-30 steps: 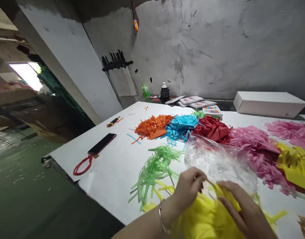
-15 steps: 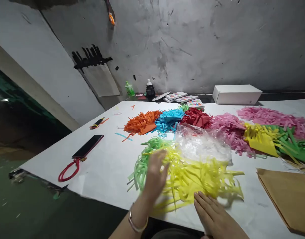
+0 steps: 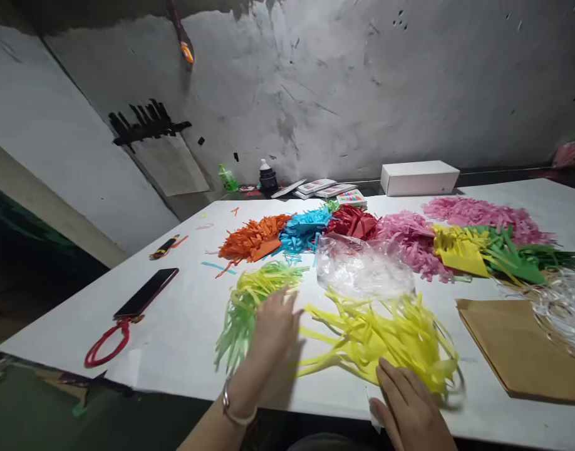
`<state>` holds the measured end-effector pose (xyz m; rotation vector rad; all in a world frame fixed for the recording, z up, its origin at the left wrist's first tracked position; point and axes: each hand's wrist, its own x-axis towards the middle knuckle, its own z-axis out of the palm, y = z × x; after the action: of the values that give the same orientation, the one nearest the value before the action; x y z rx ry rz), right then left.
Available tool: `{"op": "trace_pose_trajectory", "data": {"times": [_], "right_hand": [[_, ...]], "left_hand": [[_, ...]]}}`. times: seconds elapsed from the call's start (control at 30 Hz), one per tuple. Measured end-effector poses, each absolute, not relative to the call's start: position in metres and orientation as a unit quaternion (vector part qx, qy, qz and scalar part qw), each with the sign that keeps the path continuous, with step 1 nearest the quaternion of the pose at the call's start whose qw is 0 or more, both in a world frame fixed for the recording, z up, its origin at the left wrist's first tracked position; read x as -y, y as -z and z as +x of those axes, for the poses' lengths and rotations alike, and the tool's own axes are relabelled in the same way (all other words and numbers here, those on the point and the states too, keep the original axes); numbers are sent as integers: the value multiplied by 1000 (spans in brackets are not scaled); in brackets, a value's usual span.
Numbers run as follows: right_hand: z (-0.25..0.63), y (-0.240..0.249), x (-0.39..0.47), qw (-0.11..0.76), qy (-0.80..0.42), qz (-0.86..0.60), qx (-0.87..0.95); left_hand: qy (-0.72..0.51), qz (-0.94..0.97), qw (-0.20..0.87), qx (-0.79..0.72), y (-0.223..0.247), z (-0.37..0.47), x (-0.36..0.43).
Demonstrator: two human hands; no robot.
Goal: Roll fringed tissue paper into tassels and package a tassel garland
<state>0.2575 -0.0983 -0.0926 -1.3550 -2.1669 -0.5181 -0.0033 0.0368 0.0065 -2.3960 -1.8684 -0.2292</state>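
My left hand is over the right side of a bundle of green paper fringe, with yellow strips across its upper part. Its thumb stands apart from slightly bent fingers, a little blurred. Beside it lies a bundle of yellow paper fringe, its loose strips trailing left. The fingers of my right hand lie stretched out on that bundle's near edge, with the thumb spread off toward the table edge. A crumpled clear plastic bag sits just behind the yellow fringe.
Orange, blue, red and pink fringe bundles line the back of the white table. A phone with a red strap and a yellow-black cutter lie left. Brown paper sheets and white string are right; a white box stands behind.
The green and yellow bundles, overlapping before, now lie apart, with a gap between them. My left hand has moved left with the green one. My right hand stays at the yellow fringe's edge.
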Motion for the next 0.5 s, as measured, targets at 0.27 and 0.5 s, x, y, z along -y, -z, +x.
{"op": "trace_pose_trajectory", "data": {"times": [0.27, 0.5], "right_hand": [[285, 77, 83, 292, 117, -518, 795], [328, 59, 93, 329, 191, -561, 735]], "left_hand": [[151, -917, -183, 320, 34, 60, 27], [189, -909, -201, 312, 37, 48, 18]]}}
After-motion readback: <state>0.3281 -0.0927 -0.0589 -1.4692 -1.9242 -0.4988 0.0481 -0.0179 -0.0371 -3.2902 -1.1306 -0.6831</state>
